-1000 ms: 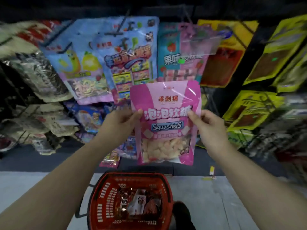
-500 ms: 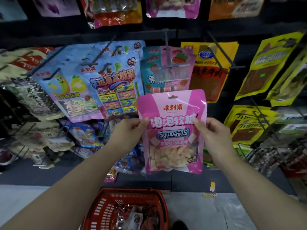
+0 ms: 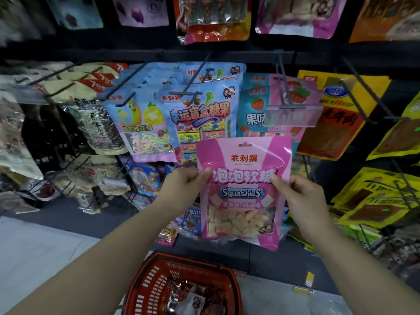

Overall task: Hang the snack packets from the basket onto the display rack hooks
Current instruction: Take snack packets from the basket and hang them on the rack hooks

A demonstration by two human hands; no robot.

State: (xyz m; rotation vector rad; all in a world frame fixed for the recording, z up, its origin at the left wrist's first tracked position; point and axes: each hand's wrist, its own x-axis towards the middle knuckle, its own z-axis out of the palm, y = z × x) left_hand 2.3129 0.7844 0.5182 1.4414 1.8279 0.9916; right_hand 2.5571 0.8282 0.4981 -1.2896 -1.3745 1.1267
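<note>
I hold a pink Squashies snack packet [image 3: 243,189] upright in front of the display rack. My left hand [image 3: 184,189] pinches its left edge and my right hand [image 3: 300,198] pinches its right edge, thumbs on the front. Its hang hole [image 3: 245,145] at the top sits below a hook with a clear price tag [image 3: 293,114], apart from it. Below, the red basket [image 3: 147,285] stands on the floor with several more packets [image 3: 195,298] inside.
Hooks carry blue candy packets [image 3: 197,110], a strawberry packet [image 3: 256,103], yellow and orange packets [image 3: 336,119] to the right, and grey-green packets [image 3: 95,123] to the left. An upper row [image 3: 213,19] hangs above. A light floor [image 3: 34,258] lies lower left.
Both hands have lifted the pink packet toward the tagged hook. My view has tilted up, showing an upper row of packets and less of the basket.
</note>
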